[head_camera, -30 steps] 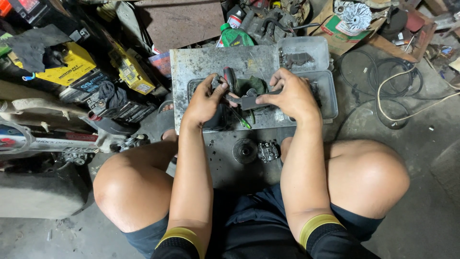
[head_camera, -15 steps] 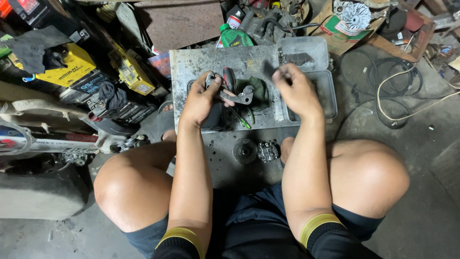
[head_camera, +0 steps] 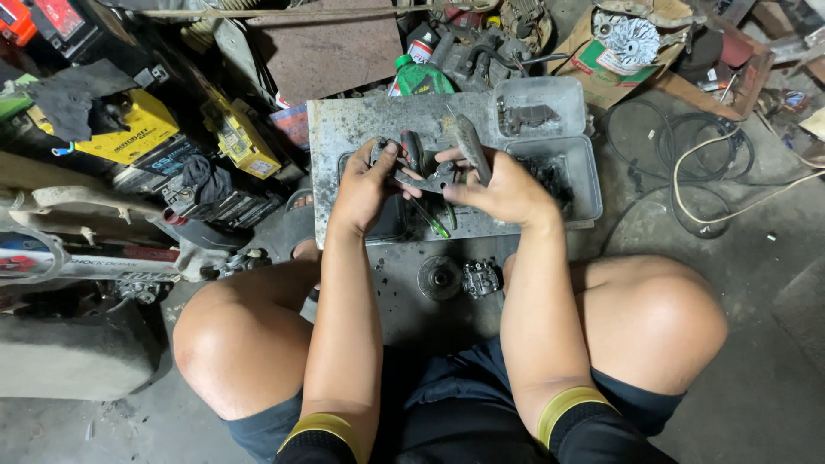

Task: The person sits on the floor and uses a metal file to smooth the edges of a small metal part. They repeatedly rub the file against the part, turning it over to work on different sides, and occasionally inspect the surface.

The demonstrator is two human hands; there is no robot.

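A grimy concrete floor (head_camera: pixel 756 361) spreads under a seated person with bare knees apart, hemmed in by clutter: yellow and black batteries (head_camera: pixel 142 129) on the left, a rusty brown panel (head_camera: pixel 331 47) behind, coiled black and white cables (head_camera: pixel 696 159) on the right. Between the knees lies a scuffed, oil-stained grey metal plate (head_camera: pixel 344 129) serving as the tabletop, carrying two cloudy clear plastic trays (head_camera: pixel 584 176) with dark greasy parts inside. Below it on the floor sit a round dark disc (head_camera: pixel 440 277) and a small blocky metal carburettor (head_camera: pixel 481 278). Above the plate, the left hand (head_camera: pixel 368 185) and right hand (head_camera: pixel 503 189) are close together, both clamped on a small dark metal part (head_camera: pixel 430 180) held between them; the right hand also grips a grey-handled tool (head_camera: pixel 473 148) that angles up from its fingers. A green-tipped screwdriver (head_camera: pixel 432 223) lies just beneath.
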